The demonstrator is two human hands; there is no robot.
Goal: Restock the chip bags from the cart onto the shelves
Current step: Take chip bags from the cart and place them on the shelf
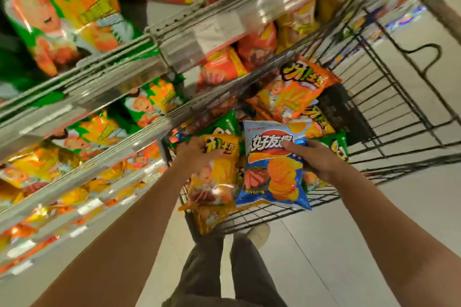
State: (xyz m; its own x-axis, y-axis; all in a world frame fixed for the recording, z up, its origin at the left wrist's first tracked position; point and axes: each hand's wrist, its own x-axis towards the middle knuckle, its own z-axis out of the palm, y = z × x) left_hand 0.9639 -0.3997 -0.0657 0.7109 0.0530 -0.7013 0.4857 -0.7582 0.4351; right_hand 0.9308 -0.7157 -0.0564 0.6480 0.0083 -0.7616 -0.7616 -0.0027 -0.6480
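Left hand (pixel 197 153) grips one yellow chip bag (pixel 217 169); right hand (pixel 315 157) pinches one blue chip bag (pixel 273 169), both over the cart (pixel 389 97). Cart holds roughly six more bags, blurry. Three shelves (pixel 112 72) stocked at left.

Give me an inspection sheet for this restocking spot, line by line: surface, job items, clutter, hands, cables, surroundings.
Surface: wire cart on pale tiled floor.
Job's things: blue chip bag and yellow chip bag at the cart's near end; orange chip bag on the pile behind.
Clutter: nothing seen.
Hands: left hand grips the yellow chip bag; right hand grips the blue chip bag.
Cables: nothing seen.
Surroundings: stocked shelves to the left, blurred; the person's shoe below the cart.
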